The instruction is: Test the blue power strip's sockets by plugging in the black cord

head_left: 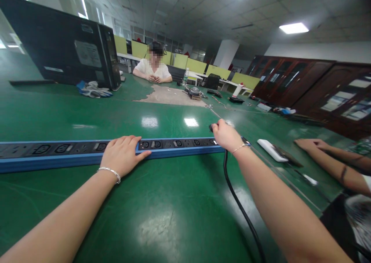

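Spreading beneath both hands, the green counter [156,201] is the largest thing here. Dark red cabinets [304,81] stand far beyond the right hand [224,134], and a black case [69,46] stands on the counter, beyond and to the left of the left hand [120,155]. The blue-edged strip [174,149], with its row of sockets, lies crosswise under the left hand and reaches the right hand. A person [153,68] sits across from the hands, and another person's forearms [327,155] rest to the right of the right hand. The left hand is laid over the strip, thumb apart from the fingers. The right hand is closed around a dark plug [211,128], mostly hidden, above the strip's right part. From below that hand a black cord [239,205] curves down toward the viewer. Gloves [94,89] lie beside the case, past the left hand. A white block [271,150] sits just right of the right hand; a bottle [186,75] stands well beyond both.
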Tool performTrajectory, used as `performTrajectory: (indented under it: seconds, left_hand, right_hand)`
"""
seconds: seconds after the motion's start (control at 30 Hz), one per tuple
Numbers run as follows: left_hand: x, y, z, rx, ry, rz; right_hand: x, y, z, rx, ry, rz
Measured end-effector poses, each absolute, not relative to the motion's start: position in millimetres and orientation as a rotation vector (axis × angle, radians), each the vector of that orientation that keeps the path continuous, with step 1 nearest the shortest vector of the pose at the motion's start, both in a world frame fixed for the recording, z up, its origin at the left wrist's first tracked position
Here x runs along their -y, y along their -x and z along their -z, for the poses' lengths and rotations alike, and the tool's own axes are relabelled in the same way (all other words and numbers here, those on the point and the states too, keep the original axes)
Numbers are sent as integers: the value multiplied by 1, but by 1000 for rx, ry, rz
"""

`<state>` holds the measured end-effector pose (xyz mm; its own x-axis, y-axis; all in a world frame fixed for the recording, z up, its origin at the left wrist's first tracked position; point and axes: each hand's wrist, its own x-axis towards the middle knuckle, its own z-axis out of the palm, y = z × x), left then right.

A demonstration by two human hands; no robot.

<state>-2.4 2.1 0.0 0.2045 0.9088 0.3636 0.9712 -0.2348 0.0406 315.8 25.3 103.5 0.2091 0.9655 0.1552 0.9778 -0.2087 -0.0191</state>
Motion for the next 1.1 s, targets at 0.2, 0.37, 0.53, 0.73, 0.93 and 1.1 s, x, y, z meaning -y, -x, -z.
performTrajectory:
  seconds: [0.2,0.37,0.53,0.73,0.93,1.1]
  left_hand:
    - [-1,3,1,1796,2270,491]
    - [-2,2,1,1802,2292,536]
    - [-2,2,3,1817,2286,561]
    - [-1,1,3,1807,2280,578]
    - [-1,1,2,1809,2281,579]
    - [-1,1,3,1797,2267,570]
  right_hand:
    - [-24,-285,-124,2088,2129,68]
    - [-28,-241,-89,2200,2007,-152]
    - [-31,-213,-69,2267,1934,-202]
    - [-30,-198,-67,2257,2037,-74]
    - [-31,-188,-69,2311,2072,-14]
    - [-34,-177,-74,2367,2088,3]
